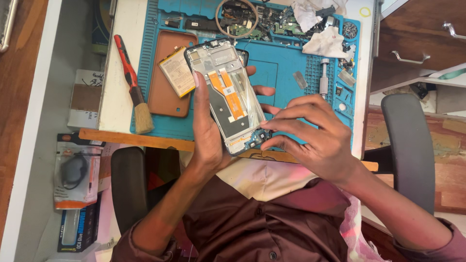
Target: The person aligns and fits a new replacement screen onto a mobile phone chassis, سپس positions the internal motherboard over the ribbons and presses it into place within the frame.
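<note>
Phone frame: opened-up phone (227,94) with the back off, held above the blue mat. It's a long rounded rectangle, grey metal mid-plate, two orange ribbon flex cables running down the middle, and a bit of blue circuit board showing at the 5 o'clock end.
Left hand: the left hand (208,131) is clamped on the phone, palm under it at about 7 o'clock, thumb lying along the left edge, fingertips poking out past the right edge around 3 o'clock.
Right hand: the right hand (315,133) sits at 4 o'clock of the phone, fingers pinched together right at the lower corner by the blue board. Can't tell if there's some tiny part between the fingertips.
Battery: flat yellowish battery (176,71) at 10 o'clock of the phone, resting on a brown back cover (165,92) that looks smooth with rounded corners.
Brush: red-handled brush (131,82) with pale bristles, further out at 9 o'clock, lying half on the white desk.
Mat: blue rubbery work mat (281,63) with moulded compartments, loose boards and screws piled along 12 o'clock, a crumpled white cloth (323,42) at 1 o'clock.
</note>
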